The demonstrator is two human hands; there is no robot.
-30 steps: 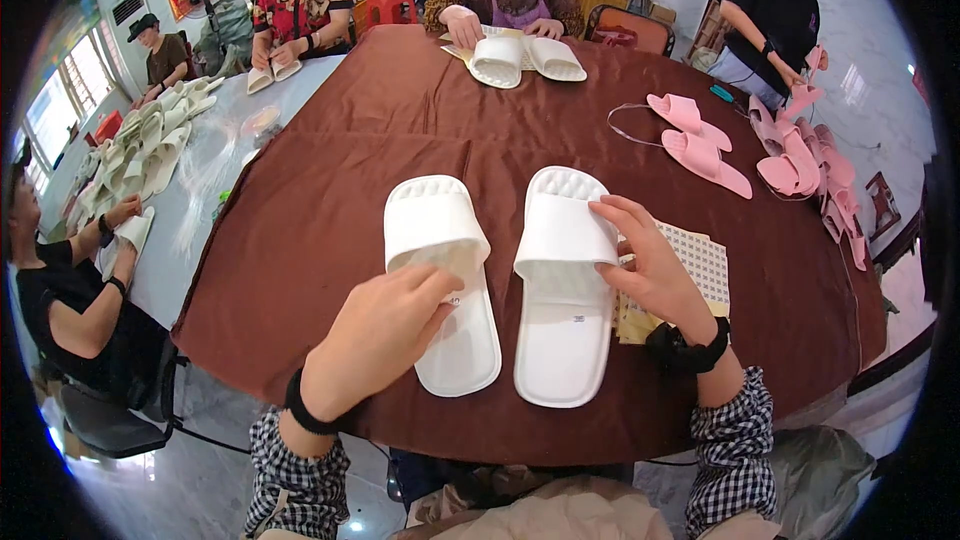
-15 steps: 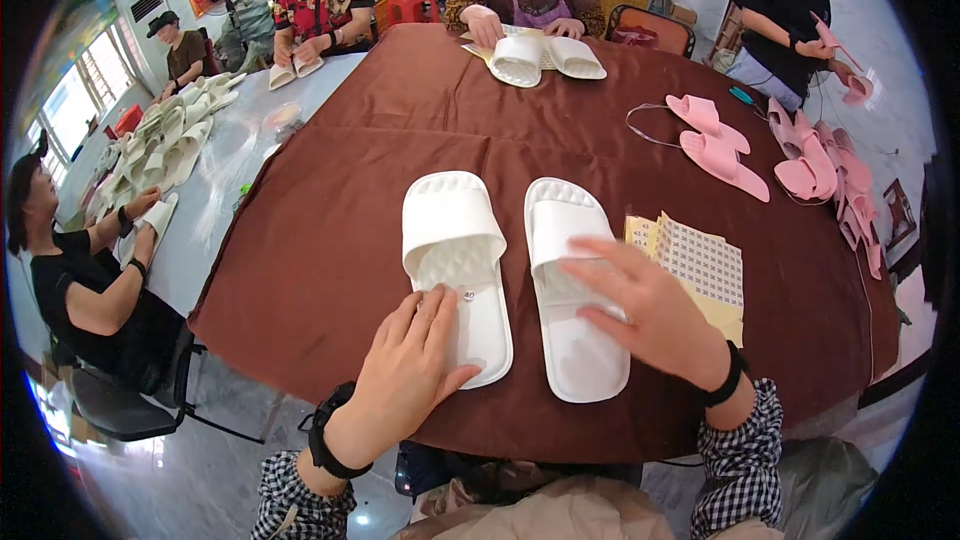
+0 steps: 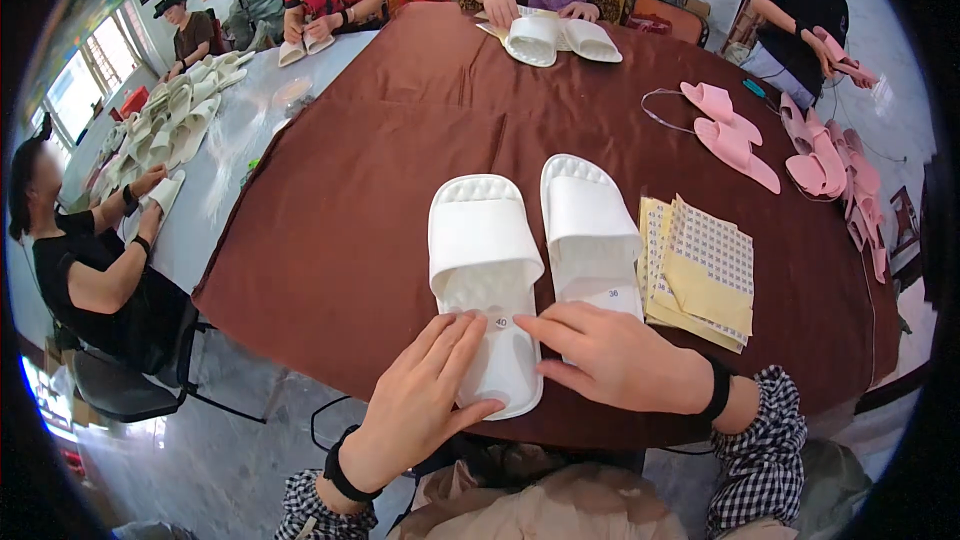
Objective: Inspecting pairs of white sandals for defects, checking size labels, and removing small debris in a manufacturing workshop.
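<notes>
Two white slippers lie side by side in front of me, toes pointing away. On the left slipper point(image 3: 480, 230) my left hand point(image 3: 425, 365) rests with its fingers laid along the footbed, thumb spread at the heel's edge. A small round printed sticker point(image 3: 501, 322) sits on that footbed, just beyond its fingertips. From the right, my right hand point(image 3: 615, 355) reaches across, its index fingertip beside the sticker and its thumb apart below. It covers the heel of the right slipper point(image 3: 593, 215), whose footbed bears another small printed sticker point(image 3: 613, 294).
Yellow-backed sticker sheets point(image 3: 705, 270) lie right of the slippers on the brown tablecloth point(image 3: 330, 210). Pink slippers point(image 3: 735, 145) are farther right, with more at the table's edge. Co-workers handle slippers across the table and around; a pile of pale slippers point(image 3: 180, 105) covers the grey table.
My right hand has moved left from over the right slipper to the left slipper's sticker, uncovering the sticker on the right slipper. My left hand stays on the left slipper. The view has shifted slightly.
</notes>
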